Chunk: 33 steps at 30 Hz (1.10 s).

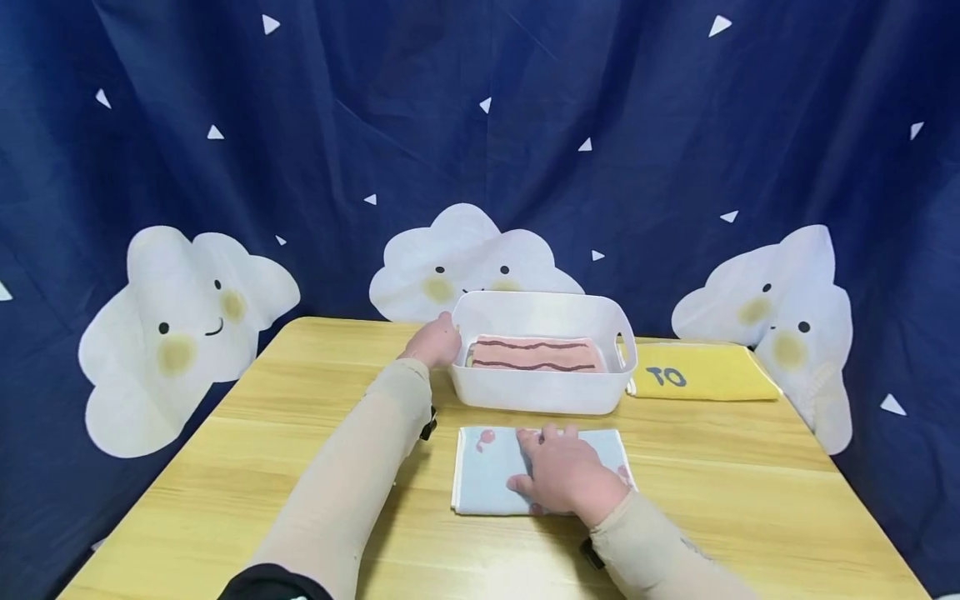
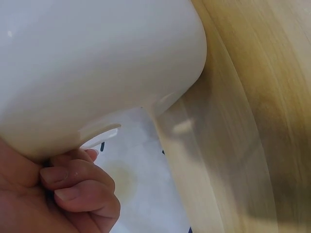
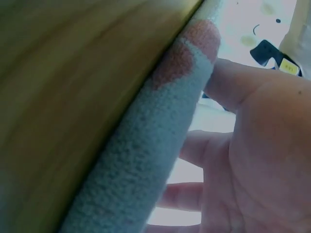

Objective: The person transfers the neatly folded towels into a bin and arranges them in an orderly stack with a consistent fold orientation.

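Note:
A white plastic basket [image 1: 536, 393] stands at the back of the table, with a folded pink towel [image 1: 536, 355] with dark wavy stripes lying inside. At the basket's left end, my left hand [image 1: 435, 340] grips the handle; in the left wrist view its fingers [image 2: 90, 196] curl at the handle opening. In front of the basket lies a folded light-blue towel [image 1: 487, 479] with pink prints. My right hand [image 1: 566, 475] rests on that towel, fingers spread over its top. The right wrist view shows the towel's thick edge [image 3: 141, 131] beside the palm.
A folded yellow towel [image 1: 712, 372] with blue letters lies to the right of the basket, close to its right handle. The wooden table [image 1: 750, 500] ends at the back against a dark blue curtain [image 1: 480, 150] with cloud prints.

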Motion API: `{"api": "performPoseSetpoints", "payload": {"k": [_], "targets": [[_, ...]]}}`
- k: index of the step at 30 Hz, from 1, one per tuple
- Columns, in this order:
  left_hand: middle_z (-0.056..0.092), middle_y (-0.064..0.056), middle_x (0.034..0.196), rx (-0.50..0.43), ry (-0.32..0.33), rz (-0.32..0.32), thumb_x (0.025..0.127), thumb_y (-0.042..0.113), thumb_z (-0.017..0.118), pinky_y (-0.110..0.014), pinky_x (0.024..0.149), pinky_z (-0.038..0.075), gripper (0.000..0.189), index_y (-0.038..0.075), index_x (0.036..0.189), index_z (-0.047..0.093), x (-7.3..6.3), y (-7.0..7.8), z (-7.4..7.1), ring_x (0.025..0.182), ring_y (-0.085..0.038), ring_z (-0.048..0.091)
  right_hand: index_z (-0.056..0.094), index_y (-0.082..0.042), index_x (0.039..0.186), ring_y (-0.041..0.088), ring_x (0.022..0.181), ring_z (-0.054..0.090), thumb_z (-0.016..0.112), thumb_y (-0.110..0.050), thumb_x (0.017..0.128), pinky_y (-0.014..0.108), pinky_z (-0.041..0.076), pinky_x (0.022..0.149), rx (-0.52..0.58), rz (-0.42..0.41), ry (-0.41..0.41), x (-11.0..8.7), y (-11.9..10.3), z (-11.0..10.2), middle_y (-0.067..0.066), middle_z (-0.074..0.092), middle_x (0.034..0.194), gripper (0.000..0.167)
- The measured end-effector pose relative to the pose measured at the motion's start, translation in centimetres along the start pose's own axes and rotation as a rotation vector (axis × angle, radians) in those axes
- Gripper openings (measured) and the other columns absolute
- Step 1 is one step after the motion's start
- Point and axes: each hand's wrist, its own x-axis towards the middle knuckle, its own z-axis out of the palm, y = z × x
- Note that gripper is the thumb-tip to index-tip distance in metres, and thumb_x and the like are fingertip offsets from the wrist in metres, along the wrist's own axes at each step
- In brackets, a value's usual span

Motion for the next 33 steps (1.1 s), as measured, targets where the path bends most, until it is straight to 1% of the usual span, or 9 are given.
{"api": "performPoseSetpoints", "payload": {"k": [5,8,13,16,20,23,26,30,33], "targets": [[0.056,-0.021,0.134,0.008,0.005,-0.001,0.109,0.024,0.032,-0.047,0.103,0.044,0.046,-0.003,0.146,0.035,-0.2,0.0,-0.3,0.112,-0.031,0.057,0.045,-0.015,0.153,0.041,0.109,0.048,0.060,-0.064,0.093,0.049,0.053,0.074,-0.022,0.009,-0.005,0.6,-0.8,0.0,0.019,0.052,0.137,0.079],[0.058,-0.018,0.127,-0.012,0.017,-0.017,0.108,0.025,0.035,-0.046,0.099,0.046,0.043,-0.002,0.141,0.041,-0.1,0.0,-0.3,0.108,-0.030,0.057,0.046,-0.015,0.152,0.041,0.114,0.050,0.061,-0.061,0.094,0.053,0.051,0.084,0.034,-0.012,-0.008,0.4,-0.1,-0.4,0.019,0.052,0.139,0.076],[0.062,-0.012,0.114,-0.113,0.088,-0.007,0.108,0.043,0.037,-0.046,0.092,0.047,0.044,0.006,0.126,0.053,-0.6,-0.9,-0.4,0.102,-0.030,0.058,0.051,-0.014,0.148,0.040,0.124,0.053,0.064,-0.052,0.095,0.056,0.046,0.097,0.193,-0.078,0.034,-0.3,2.7,-1.1,0.017,0.051,0.143,0.067],[0.063,-0.009,0.109,-0.134,0.155,0.051,0.106,0.052,0.037,-0.046,0.089,0.046,0.046,0.011,0.118,0.055,-2.1,-1.9,-0.6,0.099,-0.029,0.058,0.055,-0.011,0.145,0.038,0.128,0.052,0.067,-0.047,0.094,0.056,0.043,0.102,0.291,-0.090,0.065,-1.2,5.2,-1.8,0.017,0.050,0.146,0.063],[0.064,-0.007,0.100,-0.137,0.182,0.097,0.105,0.051,0.042,-0.046,0.085,0.047,0.041,0.014,0.114,0.057,-5.7,-3.3,-0.4,0.093,-0.027,0.059,0.061,-0.005,0.135,0.035,0.119,0.058,0.073,-0.038,0.091,0.056,0.045,0.100,0.361,-0.070,0.094,-2.4,8.9,-2.9,0.017,0.058,0.136,0.056],[0.063,-0.006,0.088,-0.109,0.125,0.111,0.104,0.048,0.049,-0.044,0.076,0.048,0.037,0.013,0.107,0.061,-8.7,-4.0,0.4,0.083,-0.025,0.059,0.065,-0.005,0.121,0.027,0.100,0.063,0.076,-0.032,0.088,0.051,0.050,0.089,0.392,-0.041,0.106,-3.0,11.3,-3.4,0.011,0.066,0.113,0.045],[0.061,-0.002,0.081,-0.049,-0.010,0.139,0.102,0.050,0.054,-0.039,0.067,0.048,0.037,0.014,0.097,0.063,-10.8,-4.2,1.4,0.075,-0.020,0.057,0.066,-0.006,0.109,0.019,0.085,0.060,0.078,-0.031,0.086,0.044,0.050,0.078,0.416,-0.012,0.077,-3.2,12.8,-3.5,0.002,0.066,0.094,0.036],[0.059,0.002,0.080,0.013,-0.138,0.182,0.098,0.050,0.060,-0.036,0.064,0.045,0.036,0.015,0.088,0.062,-12.4,-4.0,2.3,0.073,-0.017,0.055,0.065,-0.010,0.097,0.016,0.078,0.057,0.079,-0.031,0.084,0.039,0.048,0.072,0.428,0.018,0.036,-3.3,13.8,-2.8,-0.002,0.063,0.086,0.029],[0.056,0.002,0.074,0.030,-0.166,0.196,0.096,0.046,0.064,-0.035,0.059,0.042,0.035,0.015,0.081,0.060,-12.8,-3.9,2.8,0.066,-0.016,0.051,0.063,-0.013,0.090,0.016,0.075,0.054,0.079,-0.030,0.084,0.037,0.046,0.070,0.430,0.035,0.031,-3.1,13.9,-2.0,-0.003,0.061,0.082,0.024]]}}
